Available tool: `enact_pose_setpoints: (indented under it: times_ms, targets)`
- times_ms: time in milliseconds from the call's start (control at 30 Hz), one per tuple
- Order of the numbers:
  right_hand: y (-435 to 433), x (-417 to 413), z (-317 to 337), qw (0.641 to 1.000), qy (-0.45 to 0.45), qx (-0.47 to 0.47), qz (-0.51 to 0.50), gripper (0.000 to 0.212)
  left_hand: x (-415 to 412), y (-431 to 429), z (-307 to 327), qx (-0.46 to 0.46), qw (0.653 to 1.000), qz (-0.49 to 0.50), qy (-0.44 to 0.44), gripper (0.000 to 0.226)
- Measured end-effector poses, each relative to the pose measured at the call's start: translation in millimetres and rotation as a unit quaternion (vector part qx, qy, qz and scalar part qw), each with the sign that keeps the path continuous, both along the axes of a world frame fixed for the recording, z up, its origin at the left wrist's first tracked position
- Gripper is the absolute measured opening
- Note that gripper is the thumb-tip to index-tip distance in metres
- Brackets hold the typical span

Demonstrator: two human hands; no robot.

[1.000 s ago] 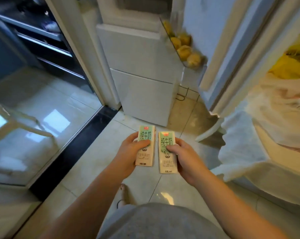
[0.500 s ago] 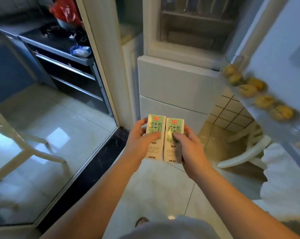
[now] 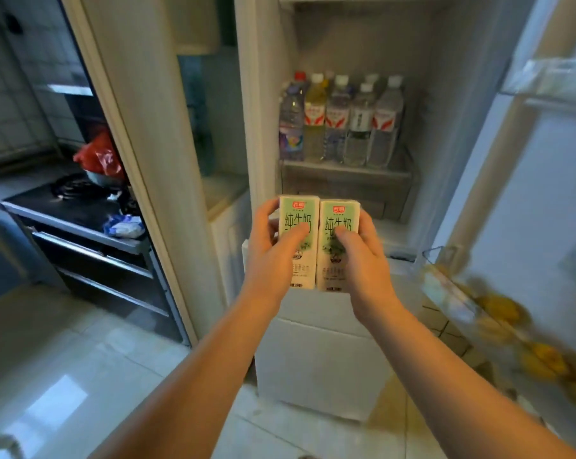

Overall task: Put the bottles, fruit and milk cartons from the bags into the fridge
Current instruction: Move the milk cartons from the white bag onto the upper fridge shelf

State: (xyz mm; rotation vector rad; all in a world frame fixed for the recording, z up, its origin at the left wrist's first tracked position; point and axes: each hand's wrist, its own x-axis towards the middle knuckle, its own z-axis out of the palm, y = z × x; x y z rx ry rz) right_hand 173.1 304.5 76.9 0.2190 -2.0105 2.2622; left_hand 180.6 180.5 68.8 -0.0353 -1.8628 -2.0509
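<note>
I'm gripping one milk carton (image 3: pixel 298 241) in my left hand (image 3: pixel 273 253), another (image 3: pixel 338 248) in my right hand (image 3: pixel 362 256), mid-frame. Beyond, bottles (image 3: pixel 341 120) are filling the fridge shelf (image 3: pixel 346 169); next I'm probably needing a free spot below.

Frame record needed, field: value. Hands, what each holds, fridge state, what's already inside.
left hand: grips the left milk carton, thumb on its front
right hand: grips the right milk carton, thumb on its front
carton pose: upright, side by side, edges touching, held in front of the fridge
door: open, on the right
bottles: standing in a group on an inner shelf
fruit: yellow, blurred, in the door bin
task state: cartons not yet placed
</note>
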Motion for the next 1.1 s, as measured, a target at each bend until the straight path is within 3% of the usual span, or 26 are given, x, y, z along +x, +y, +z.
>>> enact_pose_setpoints:
  times_ms: [200,333,400,533,700,867,1100]
  targets:
    - [-1,-118,85,0.990,0.133,-0.044,-0.015,0.031,-120,8,94,-0.018,0.992,-0.002,0.124,0.025]
    - [7,-188,146,0.975,0.214,-0.050,-0.032,0.033,-196,19,154,-0.003,0.982,-0.027,0.186,0.032]
    - [11,-215,173,0.966,0.248,-0.060,-0.036,0.033,-227,25,180,-0.012,0.977,-0.041,0.211,0.041]
    - [20,-261,220,0.946,0.310,-0.075,-0.050,0.033,-279,34,229,-0.021,0.960,-0.059,0.272,0.029]
    - [29,-304,273,0.927,0.366,-0.057,-0.060,0.043,-329,42,286,-0.027,0.942,-0.084,0.323,0.033]
    - [39,-350,316,0.920,0.376,-0.033,-0.107,0.046,-376,53,334,-0.042,0.937,-0.095,0.333,0.031]
    - [62,-404,345,0.932,0.300,0.036,-0.199,0.045,-440,77,370,-0.071,0.960,-0.138,0.234,0.038]
